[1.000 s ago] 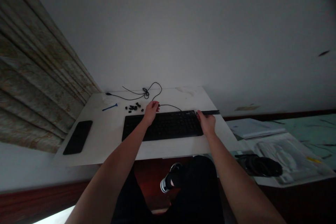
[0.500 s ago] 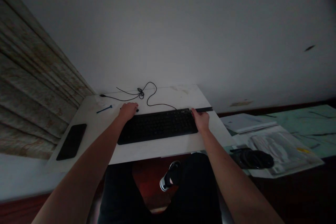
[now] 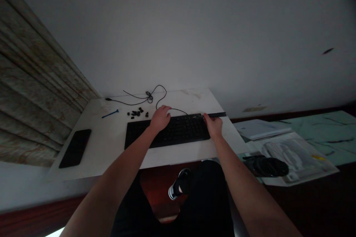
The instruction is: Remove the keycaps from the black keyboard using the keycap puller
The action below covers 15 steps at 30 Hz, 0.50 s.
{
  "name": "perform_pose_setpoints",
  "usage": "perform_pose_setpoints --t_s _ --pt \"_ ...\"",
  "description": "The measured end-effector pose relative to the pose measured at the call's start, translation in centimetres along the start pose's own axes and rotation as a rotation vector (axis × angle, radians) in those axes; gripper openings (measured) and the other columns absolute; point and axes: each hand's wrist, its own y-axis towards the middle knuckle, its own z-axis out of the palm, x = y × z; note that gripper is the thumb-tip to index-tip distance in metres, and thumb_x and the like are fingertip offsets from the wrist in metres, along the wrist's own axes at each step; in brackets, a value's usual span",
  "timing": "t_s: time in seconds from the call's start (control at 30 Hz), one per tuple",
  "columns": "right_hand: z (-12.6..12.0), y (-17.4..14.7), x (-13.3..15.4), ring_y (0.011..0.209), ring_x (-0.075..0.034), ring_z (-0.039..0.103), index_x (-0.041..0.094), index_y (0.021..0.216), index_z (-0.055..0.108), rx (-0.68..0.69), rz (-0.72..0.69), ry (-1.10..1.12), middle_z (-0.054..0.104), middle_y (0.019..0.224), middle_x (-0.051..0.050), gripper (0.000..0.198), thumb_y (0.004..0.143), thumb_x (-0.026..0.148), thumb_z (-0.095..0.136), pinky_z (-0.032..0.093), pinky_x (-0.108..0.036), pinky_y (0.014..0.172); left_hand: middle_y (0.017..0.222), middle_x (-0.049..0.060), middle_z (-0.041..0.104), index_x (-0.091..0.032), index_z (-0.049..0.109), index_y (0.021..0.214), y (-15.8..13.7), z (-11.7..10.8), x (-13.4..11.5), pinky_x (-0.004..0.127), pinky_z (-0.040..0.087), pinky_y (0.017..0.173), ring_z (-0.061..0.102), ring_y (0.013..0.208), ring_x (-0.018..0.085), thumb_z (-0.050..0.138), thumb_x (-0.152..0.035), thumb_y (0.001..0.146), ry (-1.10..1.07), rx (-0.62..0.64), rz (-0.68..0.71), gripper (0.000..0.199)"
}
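Note:
A black keyboard (image 3: 183, 127) lies on the white desk (image 3: 105, 159). My left hand (image 3: 161, 117) is over its far edge, fingers curled together; what they hold, if anything, is hidden. Closed at the keyboard's far right corner, my right hand (image 3: 213, 126) has thumb and finger pinched beside thin pale lines there; whether it grips the corner or a small item is unclear. Several small black pieces (image 3: 136, 113), resembling keycaps, are scattered beyond the keyboard's left part. A black cable (image 3: 178, 110) runs from the keyboard to a tied bundle by the wall.
At the left lie a dark phone (image 3: 75, 148) and a thin blue tool (image 3: 110, 113). A dark strip (image 3: 218, 114) sits by the right hand. Right of the desk, papers (image 3: 261, 129), a plastic bag (image 3: 294, 155) and a black object (image 3: 267, 166) rest on a lower surface.
My left hand has moved right from the keyboard's far left corner, uncovering the small black pieces. My right hand stays at the far right corner.

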Motion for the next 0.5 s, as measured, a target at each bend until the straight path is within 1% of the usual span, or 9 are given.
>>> perform_pose_setpoints --t_s 0.07,0.1,0.2,0.3,0.37,0.5 --pt "0.0 0.0 -0.1 0.071 -0.029 0.072 0.014 0.074 0.073 0.006 0.022 0.029 0.075 0.072 -0.012 0.047 0.073 0.061 0.071 0.054 -0.035 0.065 0.116 0.01 0.066 -0.019 0.067 0.119 -0.2 1.8 -1.6 0.038 0.048 0.103 0.062 0.111 0.024 0.055 -0.011 0.088 -0.051 0.032 0.053 0.034" --pt "0.0 0.1 -0.1 0.071 -0.028 0.072 0.013 0.076 0.073 0.01 0.034 0.05 0.075 0.073 -0.013 0.048 0.072 0.061 0.072 0.054 -0.035 0.065 0.114 0.01 0.067 -0.018 0.067 0.116 -0.3 2.6 -2.1 0.038 0.048 0.103 0.062 0.11 0.024 0.054 -0.009 0.087 -0.078 0.032 0.057 0.034" --pt "0.0 0.0 -0.1 0.069 -0.026 0.071 0.012 0.079 0.073 0.021 0.055 0.087 0.075 0.073 -0.012 0.049 0.071 0.061 0.072 0.054 -0.034 0.063 0.11 0.011 0.068 -0.017 0.069 0.11 -0.8 4.0 -2.5 0.039 0.049 0.102 0.062 0.107 0.024 0.053 -0.007 0.086 -0.143 0.006 0.013 0.031" --pt "0.0 -0.1 0.3 0.066 -0.024 0.069 0.012 0.079 0.072 0.009 0.062 0.102 0.073 0.07 -0.011 0.049 0.07 0.06 0.072 0.054 -0.034 0.062 0.107 0.009 0.067 -0.018 0.069 0.108 -1.1 4.4 -2.1 0.037 0.05 0.101 0.063 0.105 0.022 0.054 -0.006 0.084 -0.195 -0.015 -0.038 0.03" --pt "0.0 -0.2 0.8 0.062 -0.023 0.068 0.012 0.077 0.071 -0.011 0.081 0.152 0.072 0.068 -0.01 0.047 0.069 0.058 0.074 0.053 -0.033 0.059 0.105 0.008 0.067 -0.018 0.069 0.107 -1.2 4.3 -1.8 0.036 0.051 0.1 0.064 0.102 0.02 0.055 -0.005 0.083 -0.22 -0.013 -0.056 0.031" --pt "-0.1 0.0 2.7 0.056 -0.02 0.064 0.012 0.076 0.07 -0.039 0.151 0.267 0.071 0.066 -0.009 0.041 0.065 0.05 0.078 0.048 -0.03 0.051 0.102 0.006 0.067 -0.018 0.068 0.107 -1.1 4.1 -1.8 0.035 0.052 0.097 0.064 0.097 0.019 0.056 -0.005 0.082 -0.227 0.005 -0.077 0.031"
